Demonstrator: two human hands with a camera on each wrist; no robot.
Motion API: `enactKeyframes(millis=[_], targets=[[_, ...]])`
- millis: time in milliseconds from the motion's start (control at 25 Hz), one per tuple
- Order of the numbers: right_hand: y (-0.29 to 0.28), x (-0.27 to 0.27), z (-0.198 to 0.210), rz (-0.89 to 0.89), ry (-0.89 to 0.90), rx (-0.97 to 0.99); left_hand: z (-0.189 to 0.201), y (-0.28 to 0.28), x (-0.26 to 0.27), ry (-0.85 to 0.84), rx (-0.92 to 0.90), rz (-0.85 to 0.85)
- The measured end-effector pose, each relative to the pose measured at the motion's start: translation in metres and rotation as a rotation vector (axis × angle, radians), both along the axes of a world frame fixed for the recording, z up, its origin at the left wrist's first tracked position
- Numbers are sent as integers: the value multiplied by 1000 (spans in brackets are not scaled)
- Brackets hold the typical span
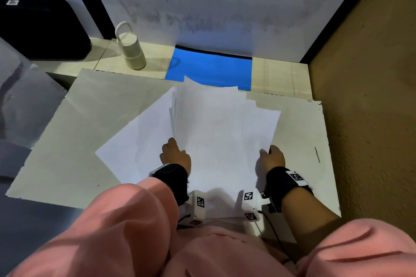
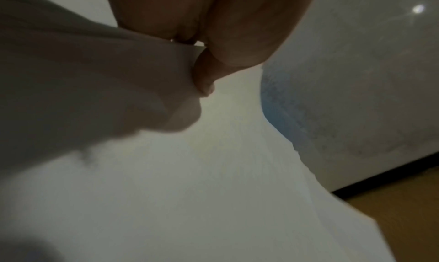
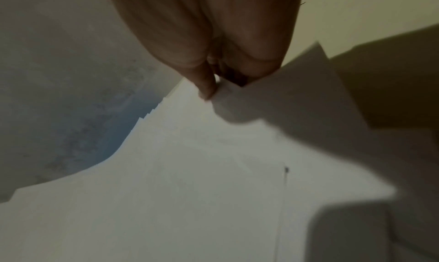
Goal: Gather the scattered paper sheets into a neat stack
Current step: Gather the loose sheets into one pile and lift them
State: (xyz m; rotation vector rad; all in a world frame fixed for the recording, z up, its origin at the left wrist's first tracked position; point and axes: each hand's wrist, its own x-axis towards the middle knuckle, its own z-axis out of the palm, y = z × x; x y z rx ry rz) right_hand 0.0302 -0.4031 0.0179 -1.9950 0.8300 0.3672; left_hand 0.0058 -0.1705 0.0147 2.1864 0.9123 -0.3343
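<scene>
A loose bundle of white paper sheets is held between both hands above the pale board, its far edges uneven and fanned. My left hand grips the bundle's left edge, thumb on top; in the left wrist view the left hand pinches the sheets. My right hand pinches the bundle's right near corner, seen in the right wrist view as the right hand on the paper corner. One more white sheet lies flat and angled under the bundle's left side.
A cream bottle with a loop handle stands at the back left. A blue sheet lies against the far wall. A black case sits far left. A brown wall closes the right side.
</scene>
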Motion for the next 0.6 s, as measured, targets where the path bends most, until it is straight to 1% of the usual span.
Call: enactKeyframes(millis=[80,200,280,400,520,600], targets=[[-5,3,-3,35,-67,6,-1,1,2,-81,-121,24],[-10,5,-5,142,-3,-16,-6,7,4,-80,-248,29],[-11,11,-5,157,37,-64,-8,5,5,-73,-296,10],[-10,19,0,126,72,-134,-7,0,5,-96,-353,-27],[-5,26,-3,248,7,-149,-12,-2,5,-91,-404,-70],[1,29,-5,308,17,-142,-17,-2,5,-107,-443,-97]])
